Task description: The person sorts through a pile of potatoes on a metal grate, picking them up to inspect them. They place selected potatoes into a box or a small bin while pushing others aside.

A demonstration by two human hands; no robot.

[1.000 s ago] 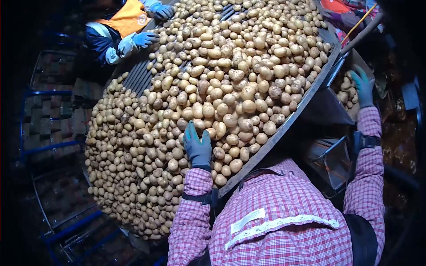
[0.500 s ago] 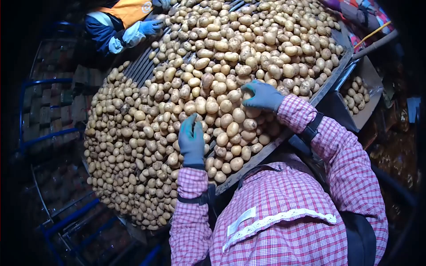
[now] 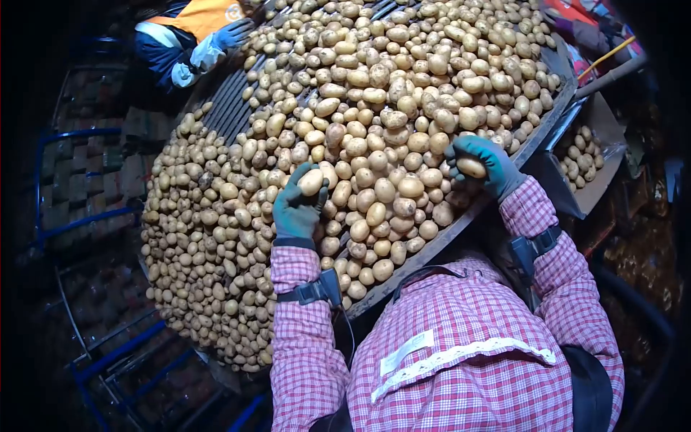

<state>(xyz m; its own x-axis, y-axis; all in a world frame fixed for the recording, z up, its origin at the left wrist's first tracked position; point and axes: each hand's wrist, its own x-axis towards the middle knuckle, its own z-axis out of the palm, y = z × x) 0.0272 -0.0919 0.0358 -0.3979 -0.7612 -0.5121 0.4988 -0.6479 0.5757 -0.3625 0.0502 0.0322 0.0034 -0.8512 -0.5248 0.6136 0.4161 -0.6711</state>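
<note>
A pale potato (image 3: 311, 181) sits in the left hand (image 3: 296, 204), the gloved fingers curled round it from below so that it is lifted clear of the heap, above the middle of the surface. A second potato (image 3: 471, 168) lies in the right hand (image 3: 481, 165), cupped in the palm with the fingers folded over it, close to the near right edge of the surface (image 3: 461, 219). Both hands are closed on what they hold, and each grip leaves the top of the potato bare, which seems to let its skin be looked over.

Under and around the hands spreads a deep layer of loose potatoes (image 3: 374, 108), touching one another and covering nearly the whole surface. At the far left edge a patch of dark bars (image 3: 227, 108) shows where the layer is thin; the bars look like rollers, which would explain why the potatoes lie in a loose, shifting sheet rather than a pile.

Beyond the right edge, lower than the surface, a side box (image 3: 601, 169) holds a few more potatoes, kept apart from the main mass. At the far left corner another person's gloved hand (image 3: 229, 34) reaches onto the heap, beside an orange vest (image 3: 201, 14).
</note>
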